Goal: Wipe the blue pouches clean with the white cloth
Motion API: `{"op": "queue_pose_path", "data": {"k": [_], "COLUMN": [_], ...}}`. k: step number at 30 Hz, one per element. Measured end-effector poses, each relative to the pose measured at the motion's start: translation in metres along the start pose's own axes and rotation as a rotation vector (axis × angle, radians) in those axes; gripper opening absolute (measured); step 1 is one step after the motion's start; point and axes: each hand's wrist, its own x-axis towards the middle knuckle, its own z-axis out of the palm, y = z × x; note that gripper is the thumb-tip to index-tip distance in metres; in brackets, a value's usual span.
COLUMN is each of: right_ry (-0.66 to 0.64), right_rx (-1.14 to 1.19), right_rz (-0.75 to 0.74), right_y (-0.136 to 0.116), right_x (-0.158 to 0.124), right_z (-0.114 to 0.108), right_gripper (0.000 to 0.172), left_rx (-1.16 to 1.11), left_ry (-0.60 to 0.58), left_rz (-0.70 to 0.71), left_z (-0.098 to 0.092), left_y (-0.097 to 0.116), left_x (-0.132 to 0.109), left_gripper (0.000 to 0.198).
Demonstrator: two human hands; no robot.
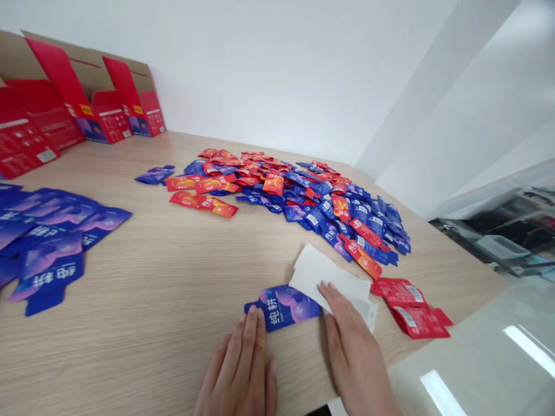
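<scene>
Fingers point(254, 338) flat, close together, gripping nothing.
At six o'clock the left hand point(240, 372) touches a blue card point(284, 309); the right hand point(351, 346) presses a white sheet point(321, 270); sachets point(321, 196) lie at twelve on the surface point(173, 289).

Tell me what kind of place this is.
Probably a packing bench: red and blue sachets heaped on the wooden table, flat blue cartons at left, open red boxes by the wall.
</scene>
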Motion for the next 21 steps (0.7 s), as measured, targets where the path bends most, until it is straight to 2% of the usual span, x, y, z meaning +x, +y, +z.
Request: {"op": "queue_pose_path", "data": {"k": [2,3,6,8,10,14,16,18,21], "right_ry": [0.024,0.006,-0.124,-0.184,-0.174,-0.054,-0.009,-0.011,-0.097], "right_rx": [0.064,0.106,0.178,0.150,0.087,0.012,0.049,0.130,0.236], "right_rz": [0.026,-0.023,-0.323,-0.418,-0.349,-0.050,0.055,0.048,-0.179], "right_y": [-0.010,-0.019,-0.047,-0.052,-0.042,-0.008,-0.007,-0.023,-0.058], "right_x": [0.001,0.003,0.007,0.009,0.009,0.003,0.003,0.005,0.010], "right_z": [0.001,0.004,0.018,0.024,0.022,0.004,-0.003,-0.003,0.008], "right_gripper": [0.047,0.050,0.069,0.075,0.070,0.050,0.046,0.046,0.059], "left_rx": [0.011,0.012,-0.010,-0.020,-0.009,-0.028,-0.043,-0.055,-0.089], "left_ry": [-0.002,-0.010,-0.040,-0.060,-0.075,-0.075,-0.090,-0.108,-0.162], "left_rz": [-0.002,0.013,0.083,0.083,0.027,-0.010,-0.011,-0.014,0.020], "left_z": [0.000,0.001,0.006,0.005,0.002,-0.009,-0.012,-0.014,-0.015], "left_y": [0.000,-0.001,-0.005,-0.006,-0.004,0.003,0.005,0.005,0.002], "left_x": [-0.002,-0.004,-0.012,-0.013,-0.010,0.001,0.003,0.001,-0.004], "left_gripper": [0.053,0.052,0.040,0.036,0.044,0.059,0.060,0.060,0.052]}}
